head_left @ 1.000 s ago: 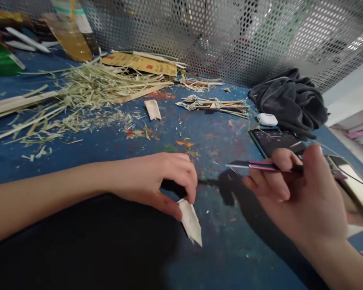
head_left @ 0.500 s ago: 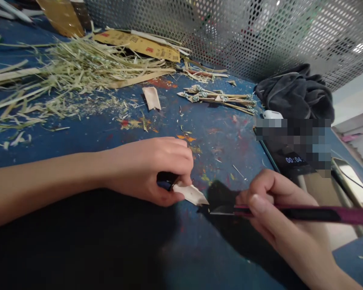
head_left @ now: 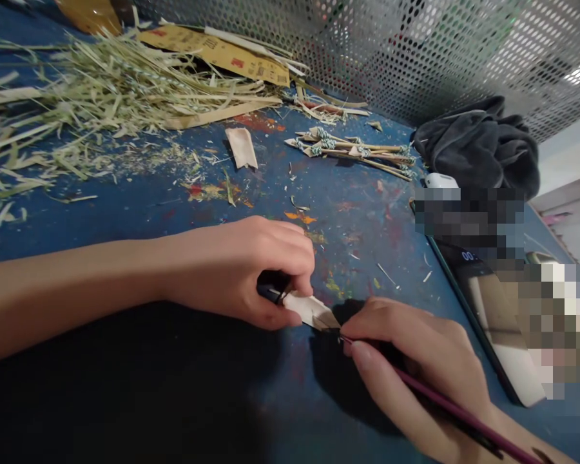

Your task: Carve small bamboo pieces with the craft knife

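Between thumb and fingers, my left hand (head_left: pixel 265 270) pins a small pale piece of thin, bark-like sheet (head_left: pixel 314 312) against the blue tabletop. My right hand (head_left: pixel 415 361) is closed around a slim purple-and-black craft knife (head_left: pixel 444 403). The knife's tip end meets the free right corner of the pale piece; fingers hide most of the blade. A second pale piece with a notched end (head_left: pixel 242 148) lies farther back. Behind and right of it rests a bundle of thin pointed sticks (head_left: pixel 352 149) bound with green-and-white thread.
Shredded plant fibres (head_left: pixel 125 90) heap at the back left, beside a yellow printed paper strip (head_left: pixel 217 51). A perforated metal panel (head_left: pixel 367 58) rises behind. At right lie a dark cloth (head_left: pixel 478 145), a white earbud case (head_left: pixel 442 182) and a phone (head_left: pixel 483 296).
My right hand has moved left and turned, bringing the knife from lying level to slanting down right, its tip now at the pale piece. My left hand stays nearly in place.
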Tool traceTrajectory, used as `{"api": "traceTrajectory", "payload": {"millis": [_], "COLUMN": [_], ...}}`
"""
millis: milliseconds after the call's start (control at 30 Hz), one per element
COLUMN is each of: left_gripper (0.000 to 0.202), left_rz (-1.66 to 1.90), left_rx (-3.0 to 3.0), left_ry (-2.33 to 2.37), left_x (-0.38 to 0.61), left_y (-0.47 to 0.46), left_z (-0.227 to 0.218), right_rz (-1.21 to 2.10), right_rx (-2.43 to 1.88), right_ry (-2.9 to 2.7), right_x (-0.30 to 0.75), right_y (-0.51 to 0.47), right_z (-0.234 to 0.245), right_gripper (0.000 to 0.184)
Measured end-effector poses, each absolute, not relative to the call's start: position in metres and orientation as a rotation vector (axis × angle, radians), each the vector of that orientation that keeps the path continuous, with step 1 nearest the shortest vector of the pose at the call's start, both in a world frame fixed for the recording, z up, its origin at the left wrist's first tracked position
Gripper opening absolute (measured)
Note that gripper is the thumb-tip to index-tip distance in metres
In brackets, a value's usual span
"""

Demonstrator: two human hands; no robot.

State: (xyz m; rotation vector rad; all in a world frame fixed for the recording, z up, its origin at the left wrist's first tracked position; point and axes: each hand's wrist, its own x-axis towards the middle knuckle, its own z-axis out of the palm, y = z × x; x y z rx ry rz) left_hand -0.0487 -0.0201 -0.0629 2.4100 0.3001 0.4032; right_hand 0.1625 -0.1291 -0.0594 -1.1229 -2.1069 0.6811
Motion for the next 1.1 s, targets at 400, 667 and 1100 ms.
{"api": "traceTrajectory", "payload": {"millis": [400, 667, 1100], "left_gripper": [0.009, 0.010, 0.010], "left_rz": [0.404, 0.414, 0.391], "left_rx": [2.369, 2.397, 2.412], "left_ry": [0.337, 0.371, 0.378], "left_x": [-0.047, -0.046, -0.046], "left_y": [-0.023, -0.025, -0.023], "left_z": [-0.062, -0.063, -0.065], "right_rz": [0.613, 0.604, 0.607], "right_rx": [-1.156, -1.129, -1.100], "right_ry": [-2.106, -2.116, -2.145], "right_x": [0.162, 0.161, 0.161], "right_y": [-0.134, -0.132, -0.132], "right_z": [-0.069, -0.071, -0.070], "right_gripper": [0.016, 0.013, 0.014]}}
